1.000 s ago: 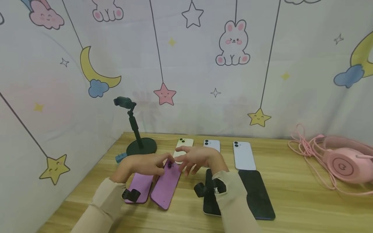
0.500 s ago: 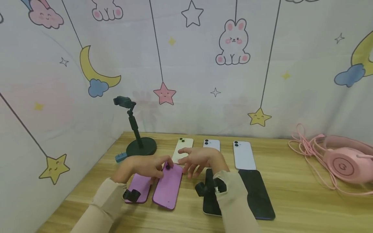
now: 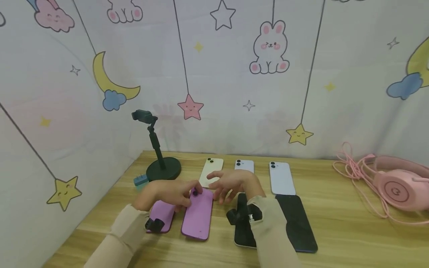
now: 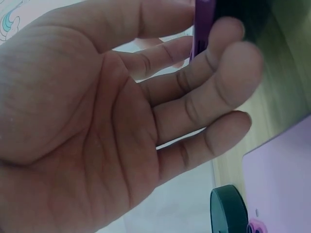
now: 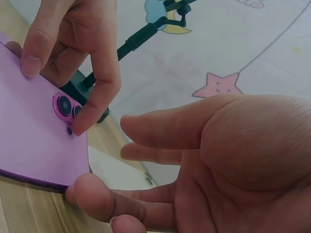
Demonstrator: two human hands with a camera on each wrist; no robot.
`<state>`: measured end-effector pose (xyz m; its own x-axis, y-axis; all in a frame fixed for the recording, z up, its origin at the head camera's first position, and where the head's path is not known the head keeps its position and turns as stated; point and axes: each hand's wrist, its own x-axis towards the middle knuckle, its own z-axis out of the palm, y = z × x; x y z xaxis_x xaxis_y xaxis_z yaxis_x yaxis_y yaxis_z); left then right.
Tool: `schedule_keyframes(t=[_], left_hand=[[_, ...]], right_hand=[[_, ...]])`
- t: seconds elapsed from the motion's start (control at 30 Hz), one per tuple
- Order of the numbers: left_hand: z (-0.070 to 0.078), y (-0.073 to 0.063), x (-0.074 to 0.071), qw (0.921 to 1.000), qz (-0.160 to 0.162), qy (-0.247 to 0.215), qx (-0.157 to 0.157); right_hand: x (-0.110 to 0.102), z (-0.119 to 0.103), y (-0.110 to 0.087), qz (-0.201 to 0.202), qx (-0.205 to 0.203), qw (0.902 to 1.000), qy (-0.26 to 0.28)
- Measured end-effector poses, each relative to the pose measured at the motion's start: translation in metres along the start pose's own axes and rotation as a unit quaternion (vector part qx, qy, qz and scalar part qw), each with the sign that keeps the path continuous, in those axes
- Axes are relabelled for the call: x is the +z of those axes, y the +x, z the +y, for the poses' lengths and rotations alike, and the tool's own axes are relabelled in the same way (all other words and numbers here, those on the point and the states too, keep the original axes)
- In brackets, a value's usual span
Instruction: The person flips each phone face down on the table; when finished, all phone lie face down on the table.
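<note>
My left hand grips a purple smartphone at its upper left edge in the head view. The thumb rests at that edge, the index finger lies by the camera lenses, and other fingers pass under the side. The phone's back faces up, and its lower edge sits close over the table. My right hand hovers beside the top right corner with loosely bent fingers. In the right wrist view a fingertip is right at the phone's corner. A second purple smartphone lies partly hidden under my left hand and wrist.
Behind my hands lie a pale yellow phone and two white phones, one further right. Two dark-screened phones lie near my right forearm, one beyond it. A black stand, a blue plug and pink headphones flank them.
The gripped purple phone has turned from slanted to nearly straight, its lower end swinging right. Both hands stay near its top. My right hand shifted slightly right.
</note>
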<state>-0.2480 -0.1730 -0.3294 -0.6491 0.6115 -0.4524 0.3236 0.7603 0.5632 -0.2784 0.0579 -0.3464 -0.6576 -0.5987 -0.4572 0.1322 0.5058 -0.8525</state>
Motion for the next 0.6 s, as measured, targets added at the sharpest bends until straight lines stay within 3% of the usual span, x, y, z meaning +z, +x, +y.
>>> schedule_keyframes(t=[0.23,0.6], left_hand=[[0.0005,0.004,0.0048,0.9996,0.0,0.009,-0.025],[-0.002,0.0081,0.0084,0.9993,-0.001,0.027,-0.026]], right_hand=[[-0.0007,0.0031,0.0001,-0.003,0.014,0.9998,-0.013],[-0.004,0.0069,0.0017,-0.01,0.012,0.9999,-0.002]])
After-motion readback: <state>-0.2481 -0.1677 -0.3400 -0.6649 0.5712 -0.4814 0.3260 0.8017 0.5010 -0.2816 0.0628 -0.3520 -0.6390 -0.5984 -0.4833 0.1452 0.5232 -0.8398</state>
